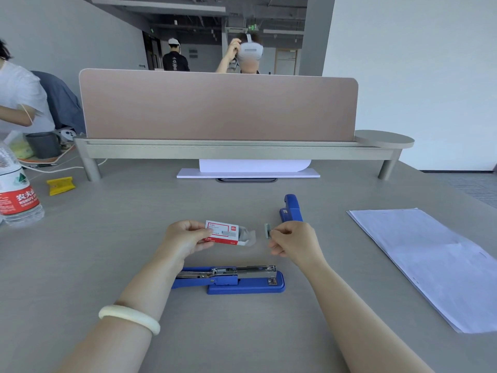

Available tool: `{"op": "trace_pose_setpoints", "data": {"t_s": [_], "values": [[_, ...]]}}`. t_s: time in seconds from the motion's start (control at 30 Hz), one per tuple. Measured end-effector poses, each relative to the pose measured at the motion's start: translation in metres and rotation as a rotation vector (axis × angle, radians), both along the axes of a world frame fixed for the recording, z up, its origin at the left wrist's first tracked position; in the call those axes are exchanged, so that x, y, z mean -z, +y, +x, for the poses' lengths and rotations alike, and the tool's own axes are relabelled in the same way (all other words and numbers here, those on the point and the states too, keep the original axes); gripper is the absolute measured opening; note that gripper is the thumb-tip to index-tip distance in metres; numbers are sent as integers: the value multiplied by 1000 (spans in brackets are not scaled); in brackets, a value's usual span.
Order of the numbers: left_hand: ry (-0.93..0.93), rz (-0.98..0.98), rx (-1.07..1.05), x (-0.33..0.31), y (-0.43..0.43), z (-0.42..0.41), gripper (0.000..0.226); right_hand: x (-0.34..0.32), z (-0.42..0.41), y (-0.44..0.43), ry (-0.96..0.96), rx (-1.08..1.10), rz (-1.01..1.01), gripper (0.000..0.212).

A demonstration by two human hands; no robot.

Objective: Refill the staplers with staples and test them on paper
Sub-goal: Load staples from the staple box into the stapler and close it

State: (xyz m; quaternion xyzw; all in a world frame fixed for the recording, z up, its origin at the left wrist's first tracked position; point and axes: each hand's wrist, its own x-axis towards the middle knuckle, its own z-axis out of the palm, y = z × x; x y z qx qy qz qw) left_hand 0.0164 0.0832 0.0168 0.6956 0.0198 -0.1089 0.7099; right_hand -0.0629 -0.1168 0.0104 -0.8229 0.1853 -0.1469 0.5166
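Observation:
A blue stapler lies flipped open on the grey table in front of me, its metal staple channel facing up. My left hand holds a red and white staple box above it, the box's flap open toward the right. A short strip of staples is pinched in my right hand, just right of the box's open end. Behind my right hand lies a second blue stapler, closed.
Sheets of white paper lie at the right. A water bottle and a yellow object sit at the left. A desk divider on a raised shelf crosses the back, with more paper under it. People are beyond it.

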Motion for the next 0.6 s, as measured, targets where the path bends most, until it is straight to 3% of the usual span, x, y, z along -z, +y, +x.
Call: {"op": "trace_pose_setpoints", "data": {"t_s": [0.2,0.33,0.43,0.5,0.6], "values": [[-14,172,-112,11,12,22,18,4,2,-2,19,-39,-78,17],[-234,690,-130,10,18,24,13,3,2,-2,27,-68,-95,16],[-390,1014,-93,9,17,19,21,2,0,-1,6,-98,-122,16],[-511,1026,-142,3,11,12,25,1,-1,0,-25,-130,-157,17],[-669,669,-18,-13,-9,-9,12,-1,-3,1,-76,-185,-200,16]]}}
